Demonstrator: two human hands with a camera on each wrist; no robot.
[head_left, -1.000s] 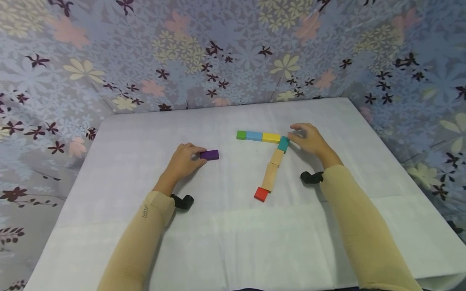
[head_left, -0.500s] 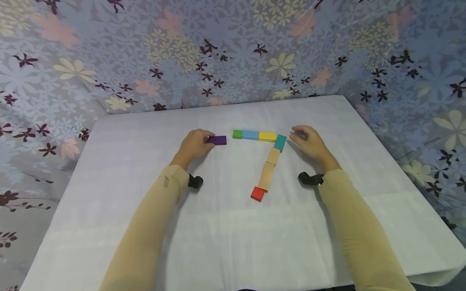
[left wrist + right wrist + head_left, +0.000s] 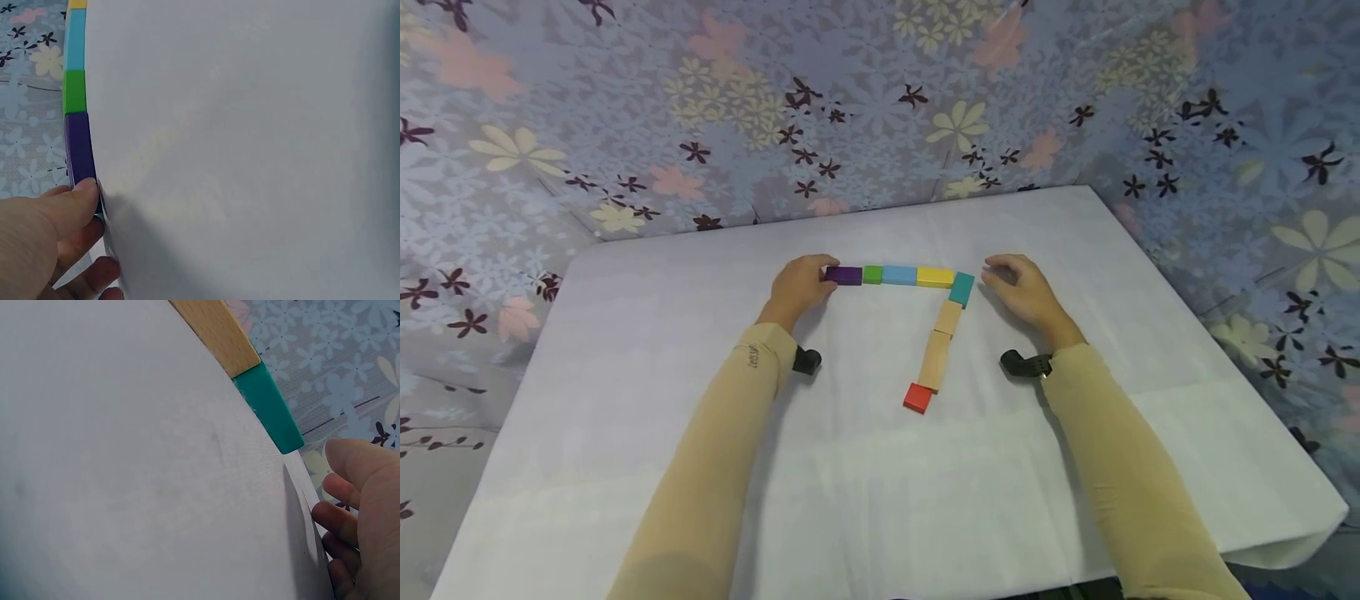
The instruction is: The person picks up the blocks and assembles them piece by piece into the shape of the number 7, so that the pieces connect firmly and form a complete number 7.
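A purple block lies at the left end of a row of blocks, and my left hand pinches its outer end between thumb and fingers. Touching it end to end is a green block, then a light blue block and a yellow block. At the corner a teal block sits slanted. Two plain wooden blocks run from it toward the front, ending at a red block. Just right of the teal block, my right hand rests with loosely curved fingers, holding nothing.
A white cloth covers the table. Behind it and on both sides hangs a flower-patterned sheet. A black wrist-worn device juts inward from the right wrist, and a similar device from the left.
My left hand has brought the purple block right and toward the back until it meets the green block's end. The right hand stays beside the teal block. The head view has shifted slightly.
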